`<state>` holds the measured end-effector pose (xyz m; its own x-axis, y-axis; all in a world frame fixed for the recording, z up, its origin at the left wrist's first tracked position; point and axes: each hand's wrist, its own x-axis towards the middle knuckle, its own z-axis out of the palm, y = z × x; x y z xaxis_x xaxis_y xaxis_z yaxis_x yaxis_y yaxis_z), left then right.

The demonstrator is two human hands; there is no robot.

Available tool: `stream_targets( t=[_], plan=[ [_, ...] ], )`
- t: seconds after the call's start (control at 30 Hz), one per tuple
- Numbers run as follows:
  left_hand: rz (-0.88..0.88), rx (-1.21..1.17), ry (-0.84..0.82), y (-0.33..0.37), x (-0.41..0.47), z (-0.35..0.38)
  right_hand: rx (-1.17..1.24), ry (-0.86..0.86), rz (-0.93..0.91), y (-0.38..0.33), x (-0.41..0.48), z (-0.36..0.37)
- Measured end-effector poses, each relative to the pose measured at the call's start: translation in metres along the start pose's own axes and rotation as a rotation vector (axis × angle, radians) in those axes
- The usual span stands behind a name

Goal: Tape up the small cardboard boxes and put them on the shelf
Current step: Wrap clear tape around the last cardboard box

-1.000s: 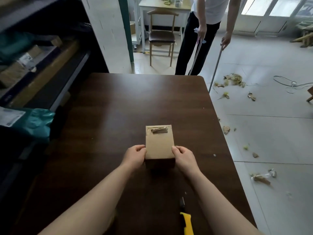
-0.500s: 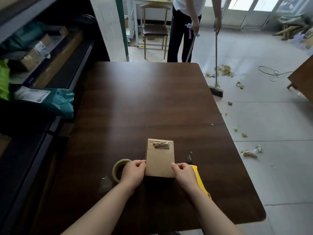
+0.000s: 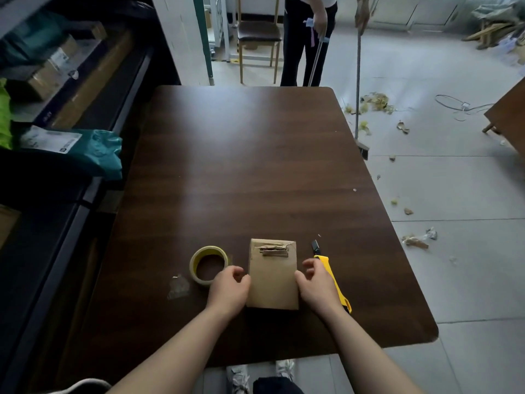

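A small brown cardboard box [image 3: 272, 280] lies flat on the dark wooden table [image 3: 255, 166] near its front edge, with a torn strip of cardboard at its far end. My left hand [image 3: 229, 290] sits right against the box's left side, fingers loosely curled and holding nothing. Just off the box's right side is my right hand [image 3: 315, 285], also loosely curled and empty. A roll of yellowish tape [image 3: 208, 264] lies left of the box. A yellow utility knife [image 3: 329, 268] lies to its right, partly under my right hand. The shelf [image 3: 93, 89] stands along the left.
The shelf holds cardboard parcels [image 3: 48, 72] and a teal mail bag [image 3: 85, 149]. A scrap of clear tape [image 3: 178, 288] lies by the roll. At the table's far end a person [image 3: 306, 38] sweeps litter with a broom [image 3: 358, 81], and a chair [image 3: 257, 35] stands beyond.
My hands drew the box toward the table's front edge, then loosened and came off its sides. The camera view pulled back, bringing the tape roll and knife into sight.
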<state>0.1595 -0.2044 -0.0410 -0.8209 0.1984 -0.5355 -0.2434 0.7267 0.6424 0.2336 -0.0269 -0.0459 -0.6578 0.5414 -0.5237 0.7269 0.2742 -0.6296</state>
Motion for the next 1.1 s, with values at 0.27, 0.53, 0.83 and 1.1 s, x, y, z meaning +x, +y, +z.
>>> stream_targets(
  t=[0.27, 0.53, 0.83, 1.1],
  plan=[
    [0.160, 0.081, -0.054, 0.006, 0.009, 0.016, -0.147, -0.045, -0.259, -0.027, 0.026, 0.006],
    [0.307, 0.168, 0.029, 0.016, 0.033, 0.015, -0.125, 0.004, -0.308, -0.023, 0.041, 0.009],
    [0.373, 0.046, 0.131, 0.017, 0.051, 0.023, 0.042, 0.025, -0.398, -0.014, 0.055, 0.013],
    [0.258, -0.135, 0.184, 0.023, 0.053, 0.027, 0.151, 0.020, -0.349, -0.016, 0.063, 0.014]
  ],
)
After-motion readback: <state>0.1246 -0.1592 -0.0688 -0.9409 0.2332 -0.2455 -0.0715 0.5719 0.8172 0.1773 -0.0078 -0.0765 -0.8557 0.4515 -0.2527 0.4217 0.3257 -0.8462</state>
